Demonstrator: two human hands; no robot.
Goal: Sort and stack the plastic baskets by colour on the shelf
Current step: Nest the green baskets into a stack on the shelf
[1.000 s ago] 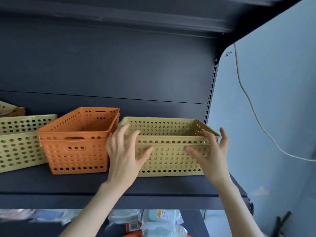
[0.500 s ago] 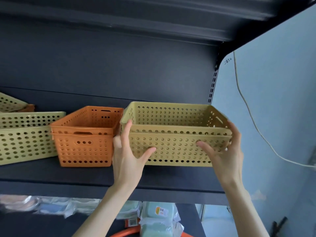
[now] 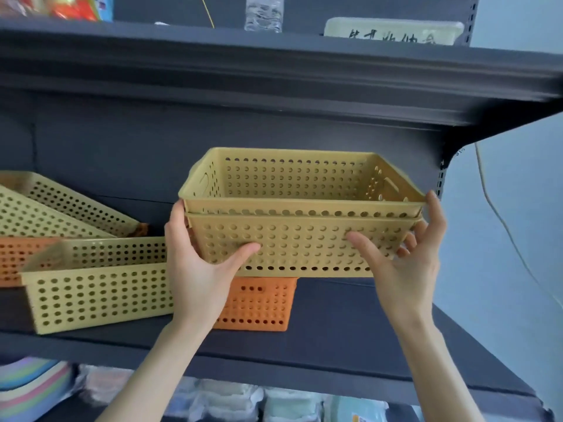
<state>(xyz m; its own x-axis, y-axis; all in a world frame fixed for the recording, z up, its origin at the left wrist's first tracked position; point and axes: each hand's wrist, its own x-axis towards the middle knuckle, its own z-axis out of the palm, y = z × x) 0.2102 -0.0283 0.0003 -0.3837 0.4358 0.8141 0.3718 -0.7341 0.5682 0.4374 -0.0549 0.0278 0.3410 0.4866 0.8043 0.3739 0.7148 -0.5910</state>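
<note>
A nested pair of yellow baskets [image 3: 300, 239], one seated inside the other with the two rims just apart, hangs between the two hands above the dark shelf [image 3: 350, 324], clear of its surface. The left hand [image 3: 198, 269] grips the pair's left end: its thumb [image 3: 243, 249] presses on the perforated front wall and its fingers wrap round the corner up to the rims. The right hand [image 3: 405, 269] holds the right end the same way, thumb laid across the front wall, fingers curled behind the end wall and partly seen through the holes.

Below and behind the held pair an orange basket [image 3: 259, 306] stands on the shelf, its top hidden by the pair and its left part by the left wrist. Just left of it a single yellow basket [image 3: 97, 287] stands on the shelf. Farther left, tilted yellow baskets [image 3: 61, 205] lean over another orange basket [image 3: 12, 257], which the frame's edge cuts off. How many tilted baskets there are cannot be told. The goods under the shelf are blurred.
</note>
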